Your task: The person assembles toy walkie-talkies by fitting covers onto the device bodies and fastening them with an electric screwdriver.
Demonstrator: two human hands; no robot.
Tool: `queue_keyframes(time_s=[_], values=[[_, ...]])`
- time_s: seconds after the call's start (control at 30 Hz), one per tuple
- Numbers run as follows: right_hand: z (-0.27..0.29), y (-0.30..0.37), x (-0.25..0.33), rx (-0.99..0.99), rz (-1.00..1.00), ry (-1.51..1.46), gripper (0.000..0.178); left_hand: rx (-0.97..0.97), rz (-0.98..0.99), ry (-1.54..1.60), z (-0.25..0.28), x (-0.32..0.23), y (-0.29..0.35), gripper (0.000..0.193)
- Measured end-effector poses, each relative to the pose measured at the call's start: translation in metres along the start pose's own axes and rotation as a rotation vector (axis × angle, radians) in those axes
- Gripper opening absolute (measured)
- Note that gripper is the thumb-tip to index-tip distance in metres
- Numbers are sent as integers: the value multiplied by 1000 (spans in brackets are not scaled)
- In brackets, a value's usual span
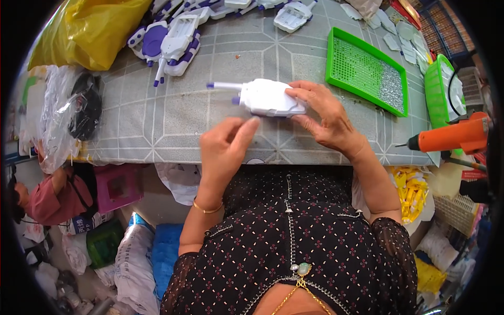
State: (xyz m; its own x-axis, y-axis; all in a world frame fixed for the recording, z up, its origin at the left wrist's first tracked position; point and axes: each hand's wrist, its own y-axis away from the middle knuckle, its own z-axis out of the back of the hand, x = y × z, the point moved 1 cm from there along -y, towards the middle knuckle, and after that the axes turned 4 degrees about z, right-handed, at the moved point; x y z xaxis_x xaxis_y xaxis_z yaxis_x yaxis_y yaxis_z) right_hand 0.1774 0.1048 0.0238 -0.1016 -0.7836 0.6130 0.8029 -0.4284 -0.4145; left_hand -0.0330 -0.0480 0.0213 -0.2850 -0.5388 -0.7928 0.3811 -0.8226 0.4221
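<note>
My right hand (328, 113) grips a white plastic toy housing (270, 97) with a purple-tipped antenna pointing left, its thumb below and its fingers on the right end. The housing is held over the table and is slightly blurred. Just below its left end is my left hand (227, 143), fingers curled and thumb pressed toward the index finger. Whatever those fingers may hold is hidden. To the right of the housing lies a green tray (333, 79) with many small silvery screws (391, 86) gathered at its right end.
White and purple toy housings (181, 39) are piled at the back left, beside a yellow bag (89, 34). An orange electric screwdriver (454, 134) juts in at the right, near a green basket (436, 94). A small person in a pink top (50, 202) is at lower left.
</note>
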Motion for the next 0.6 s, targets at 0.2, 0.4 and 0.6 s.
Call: queue_keyframes(time_s=[0.2, 0.4, 0.6], values=[[2, 6, -11, 64, 137, -42, 48, -354, -956, -400, -13, -38, -17, 54], [15, 25, 37, -110, 276, 168, 34, -136, -969, -458, -30, -33, -43, 56], [110, 63, 30, -1144, 143, 406, 49, -293, -995, -475, -37, -33, -37, 56]])
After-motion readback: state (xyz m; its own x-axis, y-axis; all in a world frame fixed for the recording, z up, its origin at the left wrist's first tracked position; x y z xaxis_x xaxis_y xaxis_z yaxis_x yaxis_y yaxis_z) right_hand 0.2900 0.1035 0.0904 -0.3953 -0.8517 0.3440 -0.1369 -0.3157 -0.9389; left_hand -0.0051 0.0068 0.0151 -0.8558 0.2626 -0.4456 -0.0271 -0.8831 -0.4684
